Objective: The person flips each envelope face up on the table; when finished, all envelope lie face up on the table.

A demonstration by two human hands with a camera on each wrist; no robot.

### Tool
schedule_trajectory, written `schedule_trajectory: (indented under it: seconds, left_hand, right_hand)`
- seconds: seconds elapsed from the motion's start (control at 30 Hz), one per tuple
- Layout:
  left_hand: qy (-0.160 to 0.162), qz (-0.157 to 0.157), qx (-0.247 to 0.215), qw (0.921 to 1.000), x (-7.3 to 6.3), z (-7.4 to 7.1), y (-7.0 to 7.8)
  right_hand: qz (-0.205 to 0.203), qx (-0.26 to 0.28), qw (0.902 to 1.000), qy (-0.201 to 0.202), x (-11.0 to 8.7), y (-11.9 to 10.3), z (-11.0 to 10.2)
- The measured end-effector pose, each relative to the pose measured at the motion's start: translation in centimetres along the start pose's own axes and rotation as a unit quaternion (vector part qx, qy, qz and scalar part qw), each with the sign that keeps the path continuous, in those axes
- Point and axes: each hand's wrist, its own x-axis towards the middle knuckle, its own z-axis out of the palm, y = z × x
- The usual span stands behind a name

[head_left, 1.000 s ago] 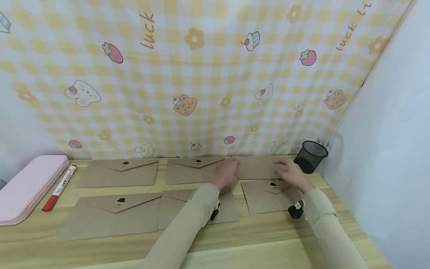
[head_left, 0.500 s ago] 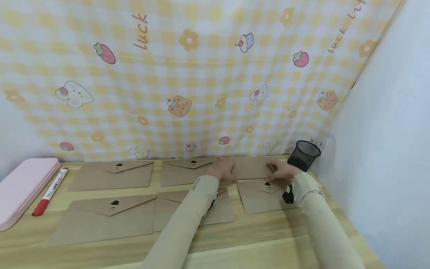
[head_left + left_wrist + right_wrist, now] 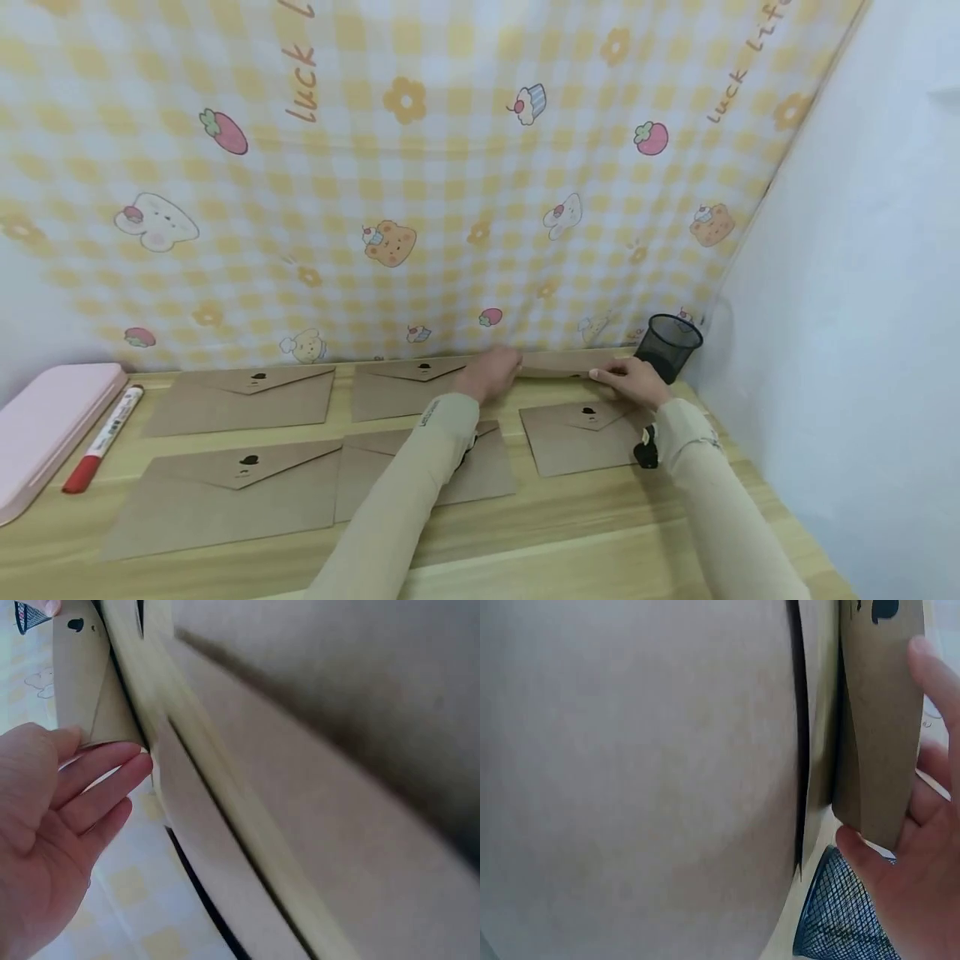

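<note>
A brown kraft envelope [image 3: 555,364] at the back right is raised off the table along its near edge and bent, with a printed hat mark facing the wall side. My left hand [image 3: 489,372] pinches its left end; in the left wrist view the thumb lies on the envelope [image 3: 84,690] and the fingers are under it. At the other end my right hand [image 3: 636,381] grips the edge, and in the right wrist view its fingers [image 3: 934,675] lie along the curved envelope [image 3: 885,720]. Just in front lies another kraft envelope [image 3: 577,442], flap up.
Several more flat kraft envelopes [image 3: 243,492] lie in two rows to the left. A black mesh pen cup [image 3: 670,343] stands beyond my right hand. At far left are a red-capped marker [image 3: 105,437] and a pink case [image 3: 56,433]. A checked cloth [image 3: 337,183] hangs behind.
The back right envelope lay flat and plain side up; now its near edge is lifted and bent upward. Both hands have closed on its ends. The head view has shifted slightly.
</note>
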Motion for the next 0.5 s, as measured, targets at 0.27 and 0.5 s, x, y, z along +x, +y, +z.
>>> schedule_trajectory:
  seconds: [0.27, 0.5]
  left_hand:
    - [0.05, -0.037, -0.077, 0.9951, -0.1, 0.1, -0.2]
    - [0.085, -0.049, -0.099, 0.9903, -0.2, 0.2, -0.6]
  right_hand:
    - [0.028, 0.13, 0.9861, 0.1, -1.2, 1.0, -0.6]
    - [0.015, 0.219, 0.9716, 0.088, -1.9, 1.5, -0.7]
